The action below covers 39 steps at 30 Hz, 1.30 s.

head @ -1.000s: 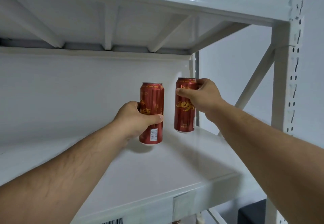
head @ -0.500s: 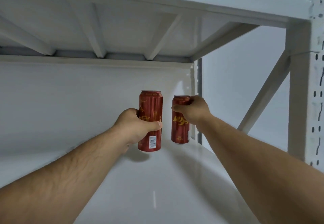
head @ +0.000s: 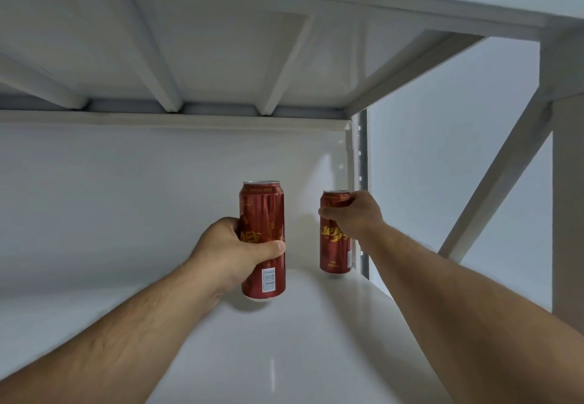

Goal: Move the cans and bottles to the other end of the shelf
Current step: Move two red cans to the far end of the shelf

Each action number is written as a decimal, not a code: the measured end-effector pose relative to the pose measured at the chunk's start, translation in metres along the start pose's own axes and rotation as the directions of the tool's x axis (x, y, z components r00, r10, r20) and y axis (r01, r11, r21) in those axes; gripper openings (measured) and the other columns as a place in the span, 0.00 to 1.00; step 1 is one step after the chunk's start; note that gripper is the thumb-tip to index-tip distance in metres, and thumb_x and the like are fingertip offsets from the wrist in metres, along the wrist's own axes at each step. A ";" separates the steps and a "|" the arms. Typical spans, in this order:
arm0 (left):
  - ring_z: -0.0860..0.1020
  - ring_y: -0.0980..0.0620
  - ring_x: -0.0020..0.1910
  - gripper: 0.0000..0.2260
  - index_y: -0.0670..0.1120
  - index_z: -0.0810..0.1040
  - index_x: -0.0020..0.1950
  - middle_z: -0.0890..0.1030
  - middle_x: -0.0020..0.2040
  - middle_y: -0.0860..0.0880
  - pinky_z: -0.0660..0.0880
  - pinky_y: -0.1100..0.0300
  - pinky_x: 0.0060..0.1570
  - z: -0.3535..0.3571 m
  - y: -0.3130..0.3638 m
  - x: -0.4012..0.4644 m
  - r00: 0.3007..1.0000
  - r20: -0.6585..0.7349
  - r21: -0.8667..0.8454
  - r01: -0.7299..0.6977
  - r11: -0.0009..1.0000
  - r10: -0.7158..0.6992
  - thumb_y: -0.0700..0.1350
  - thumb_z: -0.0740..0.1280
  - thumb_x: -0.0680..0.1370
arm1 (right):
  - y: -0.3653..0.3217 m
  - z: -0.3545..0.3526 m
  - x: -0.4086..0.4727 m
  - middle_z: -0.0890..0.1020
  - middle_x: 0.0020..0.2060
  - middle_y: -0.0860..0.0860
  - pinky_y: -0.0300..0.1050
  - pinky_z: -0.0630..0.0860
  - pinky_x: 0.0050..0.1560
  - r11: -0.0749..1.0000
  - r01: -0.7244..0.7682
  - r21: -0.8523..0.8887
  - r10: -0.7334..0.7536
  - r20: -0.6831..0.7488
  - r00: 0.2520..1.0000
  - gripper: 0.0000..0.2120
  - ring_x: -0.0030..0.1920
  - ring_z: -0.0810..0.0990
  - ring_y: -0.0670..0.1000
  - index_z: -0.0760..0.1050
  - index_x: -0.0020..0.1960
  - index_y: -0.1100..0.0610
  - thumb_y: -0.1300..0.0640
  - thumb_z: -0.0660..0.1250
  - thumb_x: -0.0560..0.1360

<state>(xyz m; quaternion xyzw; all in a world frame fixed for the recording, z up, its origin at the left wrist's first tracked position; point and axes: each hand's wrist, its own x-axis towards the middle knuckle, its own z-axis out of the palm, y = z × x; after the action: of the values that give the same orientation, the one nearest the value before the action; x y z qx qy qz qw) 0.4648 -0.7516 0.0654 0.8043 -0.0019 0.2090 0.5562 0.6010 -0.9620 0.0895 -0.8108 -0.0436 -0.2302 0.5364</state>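
- Head view: two tall red cans are held above the white shelf (head: 284, 356), toward its far right end, with a slim shadow seen under each base.
- The left can (head: 263, 242) is gripped around its lower middle by the left hand (head: 232, 253); the thumb is pressed across the front just above the barcode, and the fingers are curled round the far side, out of sight.
- The right can (head: 335, 239) is held near its top by the right hand (head: 355, 214), fingers wrapped round the upper wall and rim; it hangs close to the rear corner post (head: 362, 188).
- Both cans are kept upright, long axes vertical, tops up; printed faces are turned toward the camera.
- Thin metal walls are judged stiff but easily dented, and the glossy skin slippery; whether the cans are full cannot be told.
- A wrap around the mid-body is judged the surest hold; the high grip on the right can leaves its base free to swing.
- Flat bases are judged to stand steadily once set down.
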 end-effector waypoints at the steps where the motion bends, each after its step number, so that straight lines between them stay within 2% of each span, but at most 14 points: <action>1: 0.86 0.51 0.48 0.15 0.50 0.83 0.53 0.87 0.49 0.51 0.79 0.57 0.47 0.000 -0.001 0.000 1.000 -0.001 -0.003 -0.001 1.000 0.001 0.45 0.82 0.70 | 0.000 0.001 0.001 0.85 0.40 0.49 0.43 0.77 0.41 1.000 0.001 -0.001 -0.001 0.002 1.000 0.12 0.41 0.83 0.49 0.83 0.47 0.53 0.51 0.80 0.66; 3: 0.86 0.51 0.47 0.15 0.50 0.83 0.53 0.87 0.48 0.51 0.78 0.59 0.44 -0.001 -0.002 0.001 1.000 -0.002 -0.002 -0.002 1.000 0.002 0.45 0.82 0.69 | 0.001 0.004 0.002 0.85 0.40 0.50 0.42 0.76 0.39 1.000 0.001 0.002 -0.001 0.005 1.000 0.12 0.41 0.83 0.49 0.83 0.46 0.54 0.52 0.80 0.66; 7: 0.86 0.51 0.48 0.15 0.50 0.84 0.53 0.87 0.48 0.51 0.79 0.57 0.48 -0.004 -0.004 0.005 1.000 0.001 0.003 -0.003 1.000 0.003 0.46 0.82 0.69 | 0.005 0.008 0.004 0.84 0.38 0.50 0.40 0.74 0.35 1.000 -0.002 0.000 0.002 0.009 1.000 0.11 0.39 0.82 0.48 0.83 0.45 0.54 0.52 0.80 0.66; 14: 0.86 0.50 0.49 0.17 0.50 0.84 0.55 0.88 0.49 0.51 0.81 0.54 0.53 -0.003 -0.007 0.005 1.000 0.010 0.012 0.002 1.000 -0.002 0.46 0.82 0.69 | 0.008 0.012 0.008 0.83 0.40 0.49 0.44 0.76 0.42 1.000 0.004 0.002 -0.004 0.030 1.000 0.12 0.39 0.80 0.46 0.77 0.41 0.48 0.52 0.80 0.68; 16: 0.86 0.49 0.49 0.17 0.50 0.83 0.55 0.87 0.50 0.51 0.81 0.51 0.56 -0.002 -0.008 0.004 1.000 0.013 0.010 0.010 1.000 -0.010 0.46 0.82 0.69 | 0.008 0.012 0.007 0.84 0.42 0.50 0.44 0.77 0.41 1.000 0.001 0.005 -0.001 0.031 1.000 0.12 0.40 0.81 0.47 0.79 0.45 0.51 0.51 0.80 0.67; 18: 0.86 0.49 0.49 0.18 0.50 0.83 0.56 0.87 0.50 0.50 0.81 0.51 0.56 -0.001 -0.008 0.003 1.000 0.015 0.010 0.013 1.000 -0.013 0.46 0.82 0.69 | 0.009 0.012 0.006 0.85 0.44 0.50 0.44 0.78 0.42 1.000 -0.003 0.006 0.003 0.031 1.000 0.18 0.41 0.82 0.48 0.81 0.52 0.54 0.50 0.80 0.66; 20: 0.86 0.50 0.50 0.18 0.50 0.83 0.57 0.87 0.51 0.51 0.81 0.51 0.57 -0.001 -0.009 0.002 1.000 0.021 0.016 0.017 1.000 -0.017 0.46 0.82 0.69 | 0.009 0.011 0.003 0.84 0.44 0.50 0.44 0.77 0.43 1.000 -0.018 -0.002 0.018 0.054 0.998 0.19 0.41 0.81 0.47 0.79 0.53 0.55 0.48 0.80 0.67; 23: 0.86 0.49 0.51 0.20 0.50 0.83 0.58 0.87 0.52 0.51 0.81 0.49 0.59 0.001 -0.010 0.001 0.999 0.027 0.017 0.023 1.000 -0.023 0.46 0.83 0.68 | 0.008 0.006 -0.004 0.83 0.44 0.50 0.42 0.74 0.41 0.999 -0.042 0.004 0.041 0.116 0.992 0.17 0.40 0.79 0.46 0.77 0.53 0.54 0.47 0.77 0.71; 25: 0.86 0.49 0.51 0.20 0.50 0.83 0.58 0.87 0.52 0.50 0.80 0.48 0.60 0.002 -0.011 0.000 0.999 0.029 0.019 0.028 0.999 -0.029 0.46 0.83 0.69 | 0.002 0.001 -0.011 0.82 0.44 0.51 0.41 0.72 0.37 0.999 -0.036 -0.003 0.036 0.128 0.991 0.17 0.39 0.79 0.47 0.78 0.56 0.59 0.46 0.72 0.75; 28: 0.85 0.48 0.52 0.20 0.50 0.82 0.58 0.87 0.53 0.50 0.80 0.47 0.61 0.005 -0.011 -0.002 0.999 0.032 0.027 0.035 0.999 -0.036 0.46 0.83 0.69 | -0.012 -0.014 -0.028 0.80 0.42 0.53 0.41 0.67 0.32 0.995 -0.019 -0.096 0.033 0.145 0.989 0.16 0.37 0.76 0.47 0.76 0.57 0.62 0.48 0.63 0.81; 31: 0.86 0.47 0.52 0.20 0.50 0.83 0.57 0.87 0.52 0.49 0.80 0.44 0.62 0.009 -0.007 -0.005 0.998 0.038 0.029 0.043 0.999 -0.044 0.46 0.83 0.68 | -0.021 -0.027 -0.045 0.77 0.40 0.51 0.40 0.67 0.33 0.979 0.026 -0.204 0.011 0.178 0.984 0.14 0.37 0.73 0.46 0.73 0.58 0.61 0.50 0.60 0.83; 34: 0.86 0.47 0.51 0.19 0.50 0.83 0.56 0.87 0.52 0.49 0.80 0.45 0.61 0.013 0.001 -0.006 0.998 0.050 0.032 0.036 0.999 -0.037 0.46 0.83 0.68 | -0.023 -0.034 -0.059 0.81 0.50 0.55 0.44 0.73 0.43 0.957 0.060 -0.283 0.007 0.231 0.973 0.19 0.45 0.78 0.52 0.74 0.65 0.63 0.49 0.61 0.83; 37: 0.85 0.48 0.50 0.18 0.49 0.82 0.55 0.86 0.51 0.49 0.81 0.49 0.57 0.017 0.015 -0.005 0.998 0.067 0.038 0.007 0.999 -0.010 0.44 0.82 0.69 | -0.026 -0.041 -0.075 0.77 0.64 0.58 0.45 0.71 0.53 0.944 0.051 -0.327 0.041 0.268 0.962 0.24 0.61 0.78 0.58 0.66 0.74 0.61 0.48 0.61 0.84; 39: 0.85 0.49 0.49 0.16 0.50 0.81 0.52 0.86 0.50 0.49 0.80 0.51 0.55 0.022 0.024 -0.003 0.997 0.078 0.042 -0.017 0.999 0.014 0.44 0.82 0.69 | -0.027 -0.045 -0.083 0.74 0.70 0.58 0.44 0.70 0.55 0.927 0.061 -0.369 0.054 0.293 0.954 0.26 0.66 0.75 0.59 0.61 0.77 0.61 0.50 0.61 0.84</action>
<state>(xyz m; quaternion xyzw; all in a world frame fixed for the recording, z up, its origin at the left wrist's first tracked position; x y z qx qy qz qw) 0.4634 -0.7816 0.0796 0.8234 -0.0253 0.1821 0.5369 0.5032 -0.9762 0.0923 -0.9234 -0.0809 -0.1104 0.3586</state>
